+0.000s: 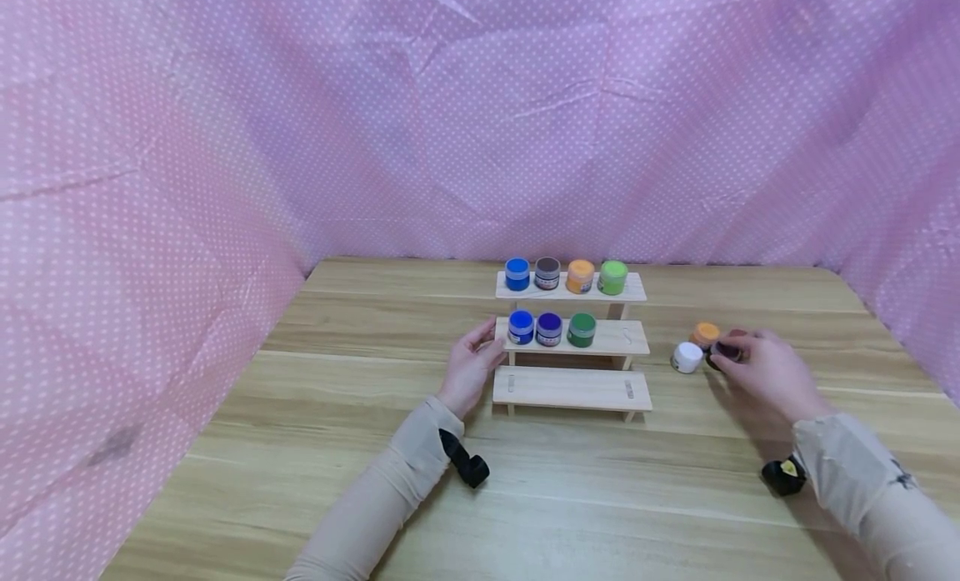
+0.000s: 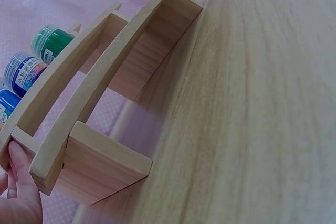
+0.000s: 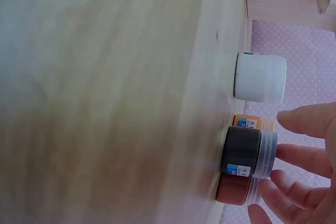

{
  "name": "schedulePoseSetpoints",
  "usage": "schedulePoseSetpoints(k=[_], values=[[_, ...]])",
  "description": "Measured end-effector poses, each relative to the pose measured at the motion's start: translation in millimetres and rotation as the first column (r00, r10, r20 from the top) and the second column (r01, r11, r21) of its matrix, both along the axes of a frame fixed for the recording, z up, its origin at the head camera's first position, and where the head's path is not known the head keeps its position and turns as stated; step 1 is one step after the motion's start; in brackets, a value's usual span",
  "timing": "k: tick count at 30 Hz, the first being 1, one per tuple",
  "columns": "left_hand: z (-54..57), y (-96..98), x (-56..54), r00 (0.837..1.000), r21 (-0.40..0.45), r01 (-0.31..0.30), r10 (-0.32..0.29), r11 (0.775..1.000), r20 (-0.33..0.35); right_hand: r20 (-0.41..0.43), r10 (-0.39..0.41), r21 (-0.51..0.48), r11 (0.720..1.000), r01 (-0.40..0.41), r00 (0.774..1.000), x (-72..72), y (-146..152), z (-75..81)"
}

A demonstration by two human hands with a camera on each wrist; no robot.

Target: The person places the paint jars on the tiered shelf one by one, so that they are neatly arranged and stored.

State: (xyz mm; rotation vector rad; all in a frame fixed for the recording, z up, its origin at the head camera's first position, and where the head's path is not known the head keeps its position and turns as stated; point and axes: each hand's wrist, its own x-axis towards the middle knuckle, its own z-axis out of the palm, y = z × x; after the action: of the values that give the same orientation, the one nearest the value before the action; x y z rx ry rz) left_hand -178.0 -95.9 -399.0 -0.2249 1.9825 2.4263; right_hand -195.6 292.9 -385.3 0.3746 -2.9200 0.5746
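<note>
1. a three-step wooden rack is set on the wood-grain surface, and the left end of its middle step is held by the left hand, with the fingers clasped at the edge.
2. a black jar is stood upright on the surface, to the right of the rack; its lid is met by the bent fingers of the right hand, but whether it is grasped cannot be told.
3. three more jars are grouped near the black one: a white jar nearest the rack, a loose orange jar and a red-brown jar, which is partly hidden by the right hand in the head view.
4. on the top step, four jars are lined up from left to right: an upper blue jar, a dark brown jar, an upper orange jar and a light green jar.
5. on the middle step, a lower blue jar, a purple jar and a dark green jar are stood in a row.
6. both forearms are covered by pale sleeves, and a black strap is seen at the left cuff.
7. the background is filled by creased pink cloth with white dots.
</note>
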Motion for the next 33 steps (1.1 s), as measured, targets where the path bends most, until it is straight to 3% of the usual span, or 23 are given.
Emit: schedulePoseSetpoints(k=[15,23,33], values=[[1.4,0.3,0.4,1.000,-0.004,-0.004,0.004,1.000,-0.009,0.047,0.001,0.010,1.000,-0.002,0.999,-12.6,6,1.4],[-0.5,0.8,1.1,1.000,-0.007,0.000,0.000,1.000,0.002,0.016,0.035,0.001,0.999,-0.035,0.999,-5.4,9,0.6],[0.5,0.5,0.3,1.000,-0.004,-0.008,0.008,1.000,0.001,0.059,0.041,-0.012,0.999,-0.040,0.997,1.1,10,4.1]])
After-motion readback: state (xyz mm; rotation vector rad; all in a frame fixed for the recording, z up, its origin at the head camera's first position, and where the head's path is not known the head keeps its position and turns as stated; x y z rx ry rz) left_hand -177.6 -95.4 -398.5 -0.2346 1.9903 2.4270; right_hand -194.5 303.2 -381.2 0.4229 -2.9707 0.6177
